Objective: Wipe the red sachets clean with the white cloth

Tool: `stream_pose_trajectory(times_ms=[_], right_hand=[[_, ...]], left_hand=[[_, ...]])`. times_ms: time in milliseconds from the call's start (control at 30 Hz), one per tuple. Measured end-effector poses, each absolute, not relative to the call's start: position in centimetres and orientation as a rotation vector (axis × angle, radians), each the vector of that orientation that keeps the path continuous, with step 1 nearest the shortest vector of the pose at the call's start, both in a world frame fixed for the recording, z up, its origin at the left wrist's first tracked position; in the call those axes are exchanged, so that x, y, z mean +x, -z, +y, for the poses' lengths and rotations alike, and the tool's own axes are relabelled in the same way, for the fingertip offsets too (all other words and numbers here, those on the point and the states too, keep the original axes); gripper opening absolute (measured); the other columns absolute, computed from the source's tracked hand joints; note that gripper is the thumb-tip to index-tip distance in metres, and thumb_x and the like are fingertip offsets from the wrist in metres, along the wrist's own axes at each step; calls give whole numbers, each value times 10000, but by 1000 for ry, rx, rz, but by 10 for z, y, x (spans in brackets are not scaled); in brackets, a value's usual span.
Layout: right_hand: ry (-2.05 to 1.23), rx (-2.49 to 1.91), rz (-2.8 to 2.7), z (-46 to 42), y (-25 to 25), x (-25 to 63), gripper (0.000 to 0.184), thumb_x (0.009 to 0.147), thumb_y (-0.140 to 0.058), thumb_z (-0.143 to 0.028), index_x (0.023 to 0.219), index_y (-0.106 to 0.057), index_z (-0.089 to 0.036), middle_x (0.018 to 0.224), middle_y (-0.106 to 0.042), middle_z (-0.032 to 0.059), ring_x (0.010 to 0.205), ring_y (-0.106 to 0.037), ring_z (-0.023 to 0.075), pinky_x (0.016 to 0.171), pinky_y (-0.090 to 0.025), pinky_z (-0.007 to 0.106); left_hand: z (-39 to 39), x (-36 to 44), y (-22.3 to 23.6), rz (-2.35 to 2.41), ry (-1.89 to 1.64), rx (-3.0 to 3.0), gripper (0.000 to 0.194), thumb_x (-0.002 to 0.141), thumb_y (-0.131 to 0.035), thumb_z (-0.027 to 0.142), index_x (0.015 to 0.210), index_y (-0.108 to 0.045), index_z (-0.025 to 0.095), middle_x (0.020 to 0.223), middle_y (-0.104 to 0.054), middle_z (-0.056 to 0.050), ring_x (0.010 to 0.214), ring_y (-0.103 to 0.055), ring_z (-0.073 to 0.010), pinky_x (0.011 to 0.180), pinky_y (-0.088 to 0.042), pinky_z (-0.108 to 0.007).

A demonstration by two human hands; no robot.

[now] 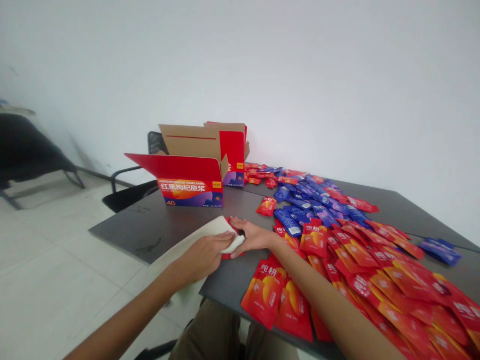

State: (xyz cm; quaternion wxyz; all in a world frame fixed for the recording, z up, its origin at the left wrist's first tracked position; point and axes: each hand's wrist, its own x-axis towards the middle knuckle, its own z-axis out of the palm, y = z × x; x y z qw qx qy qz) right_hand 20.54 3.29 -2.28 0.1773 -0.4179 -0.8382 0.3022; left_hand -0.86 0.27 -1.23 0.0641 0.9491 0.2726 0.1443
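Near the table's front edge, my left hand presses a bunched white cloth down over a red pouch. The cloth's long end trails left and hangs off the table. My right hand grips the same pouch from its right side, fingers at the far edge and thumb nearer me. Most of this pouch is hidden under the cloth and hands. Right beside it spreads a pile of red and orange pouches, with purple-blue pouches behind.
Two open cardboard boxes, a nearer one and a farther one, stand at the back left of the dark table. Behind them is a black chair by the white wall. Another dark chair is at far left.
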Motion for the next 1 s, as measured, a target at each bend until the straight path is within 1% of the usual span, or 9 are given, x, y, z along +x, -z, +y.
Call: stream_pose_trajectory(times_ms=[100,167,300,400,467,567,667,833,1000], right_hand=[[-869,-1170,-2373,34,23,206,1128,512,-808,-582,1452,-336,-174,1542,-285,150,1441,-219,332,1189,-115,490],[-888,-1226,-2337,33,22,206,1187,486,-822,-573,1466,-297,-157,1548,-258,164,1439,-226,332,1189,-131,478],[-895,-1226,-2337,32,22,206,1171,468,-837,-553,1452,-331,-172,1549,-250,164,1443,-220,320,1188,-128,480],[-851,-1204,-2379,32,23,206,1208,457,-828,-581,1452,-321,-120,1543,-240,201,1444,-214,330,1186,-132,482],[-842,-1176,-2384,32,24,205,1164,482,-813,-596,1445,-345,-139,1536,-281,181,1440,-221,337,1185,-128,490],[-860,-1179,-2333,32,22,205,1070,531,-792,-598,1430,-384,-182,1522,-335,143,1428,-254,341,1186,-127,501],[-891,-1222,-2321,30,19,204,1128,517,-799,-595,1452,-337,-164,1543,-279,158,1433,-242,334,1189,-139,481],[-863,-1220,-2373,30,20,205,1157,476,-818,-586,1438,-360,-135,1543,-248,196,1442,-217,332,1187,-133,476],[-870,-1164,-2373,33,22,206,1089,503,-818,-564,1429,-382,-191,1545,-278,142,1442,-224,320,1190,-124,475]], left_hand=[[19,-4,3,923,-422,2847,561,778,-381,25,1305,-539,135,1362,-552,-97,1254,-519,-186,1097,-370,-327],[28,-1,1,980,-408,2862,530,790,-385,33,1285,-553,120,1340,-570,-120,1236,-536,-201,1084,-384,-330],[15,-3,9,887,-394,2905,565,772,-384,22,1316,-514,99,1385,-525,-128,1303,-465,-183,1119,-335,-316],[1,-7,12,778,-371,2918,598,760,-363,5,1333,-498,108,1413,-499,-105,1332,-425,-160,1136,-306,-312],[3,-6,8,826,-382,2899,600,761,-363,6,1334,-500,114,1409,-504,-100,1323,-437,-160,1133,-311,-313],[20,-1,1,1002,-357,2854,557,785,-376,24,1314,-523,113,1375,-535,-120,1264,-510,-193,1099,-363,-335],[27,1,0,1069,-324,2868,517,806,-381,41,1299,-532,81,1358,-541,-160,1243,-530,-231,1076,-393,-370],[3,-6,11,840,-365,2919,609,758,-364,-7,1344,-485,101,1414,-495,-117,1332,-426,-172,1132,-316,-319],[15,-2,8,927,-398,2889,551,798,-384,30,1329,-504,108,1389,-523,-119,1300,-469,-182,1116,-335,-315]])
